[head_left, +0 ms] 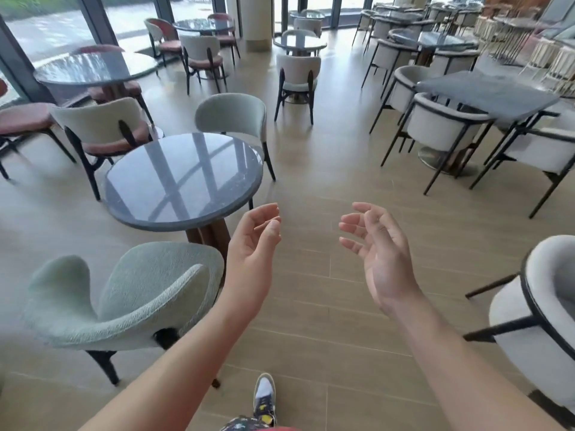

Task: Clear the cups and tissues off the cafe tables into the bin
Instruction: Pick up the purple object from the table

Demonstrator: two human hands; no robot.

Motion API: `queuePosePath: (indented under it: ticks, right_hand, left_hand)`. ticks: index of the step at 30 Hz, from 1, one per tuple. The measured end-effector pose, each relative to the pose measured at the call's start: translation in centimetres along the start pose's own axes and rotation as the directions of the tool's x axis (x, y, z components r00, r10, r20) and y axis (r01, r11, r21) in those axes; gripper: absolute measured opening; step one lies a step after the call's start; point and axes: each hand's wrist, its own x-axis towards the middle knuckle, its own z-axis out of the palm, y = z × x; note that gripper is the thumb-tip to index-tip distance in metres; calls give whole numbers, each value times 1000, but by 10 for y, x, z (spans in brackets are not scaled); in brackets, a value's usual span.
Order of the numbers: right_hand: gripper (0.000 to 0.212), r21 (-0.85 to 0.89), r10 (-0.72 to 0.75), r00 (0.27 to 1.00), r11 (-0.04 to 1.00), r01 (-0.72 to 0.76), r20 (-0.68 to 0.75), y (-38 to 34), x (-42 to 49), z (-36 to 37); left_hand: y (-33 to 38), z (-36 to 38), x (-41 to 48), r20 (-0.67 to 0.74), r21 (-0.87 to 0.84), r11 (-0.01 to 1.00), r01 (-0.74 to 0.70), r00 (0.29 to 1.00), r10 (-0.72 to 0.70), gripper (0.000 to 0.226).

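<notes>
hovering over floor | left hand (253, 241), right hand (378, 247) | fingers (350, 227) loosely curled, gripping nothing

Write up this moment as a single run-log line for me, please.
left hand: fingers relaxed, holding nothing | right hand: fingers relaxed, holding nothing | round table: ahead-left of hands | cups, tissues, bin: not in view

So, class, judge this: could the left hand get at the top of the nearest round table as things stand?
Probably yes. The left hand hangs open just right of the round table, nothing between them; the green chair sits off that path.
</notes>
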Motion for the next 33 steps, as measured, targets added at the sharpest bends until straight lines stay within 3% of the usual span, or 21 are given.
queuePosePath:
  ticks: [8, 17, 24, 27, 33]
  right_hand:
    - [73, -3, -31, 999, 1000, 31, -40, 11, 214, 30]
    - [66, 26, -44, 997, 999, 46, -57, 61, 459, -10]
    - [62, 45, -23, 999, 999, 21, 39, 64, 679, -30]
    - [46, 37, -25, 996, 999, 22, 84, 61, 763, -25]
    - [42, 14, -50, 989, 999, 49, 137, 75, 918, -11]
  left_hand:
    - [-32, 43, 213, 66, -7, 1000, 8, 998, -7, 33]
    - [-111, 139, 438, 63, -18, 1000, -4, 998, 5, 31]
    - [-144, 231, 618, -15, -12, 1000, -5, 1000, 5, 31]
    - [-150, 253, 690, -36, -18, 1000, -14, 999, 13, 29]
    - [-180, 283, 836, -82, -45, 998, -33, 996, 29, 30]
